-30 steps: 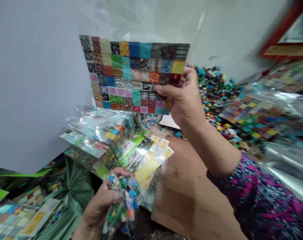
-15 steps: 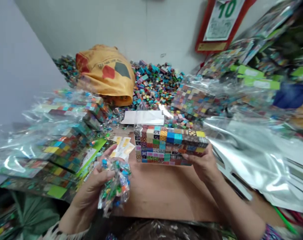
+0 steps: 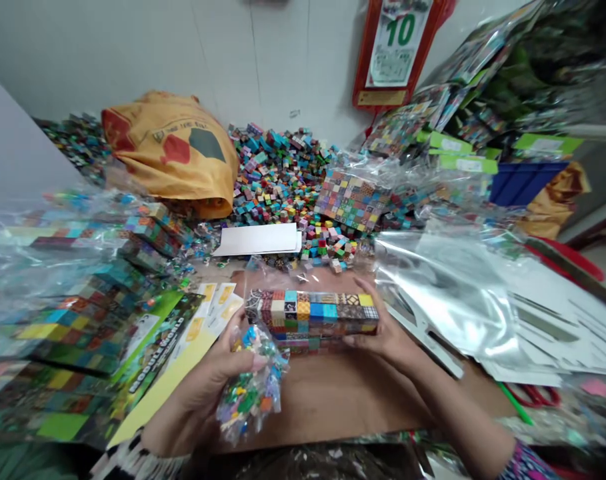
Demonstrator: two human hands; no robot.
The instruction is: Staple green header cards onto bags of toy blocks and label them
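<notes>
My left hand [image 3: 223, 367] is closed on a small clear plastic bag of tiny colourful pieces [image 3: 253, 393], which hangs below the thumb. My right hand [image 3: 390, 337] grips the right end of a long block of patterned cubes [image 3: 313, 312], thumb in front and fingers behind. The block appears to sit in a clear bag, whose loose film [image 3: 277, 270] stands up behind it. Its left end is close to my left fingers; I cannot tell whether they touch it. Beneath lies a brown board [image 3: 353, 400].
White paper slips [image 3: 260, 239] lie behind the block, before a heap of loose cubes [image 3: 283, 167] and a yellow bag [image 3: 177, 160]. Bagged cube blocks [image 3: 77, 320] and printed cards [image 3: 155, 340] are stacked left. Silvery plastic bags [image 3: 447, 287] and red-handled scissors [image 3: 535, 395] lie right.
My left hand and the small bag have come closer to the block's left end. The block has tilted, showing more of its top. The view has turned right.
</notes>
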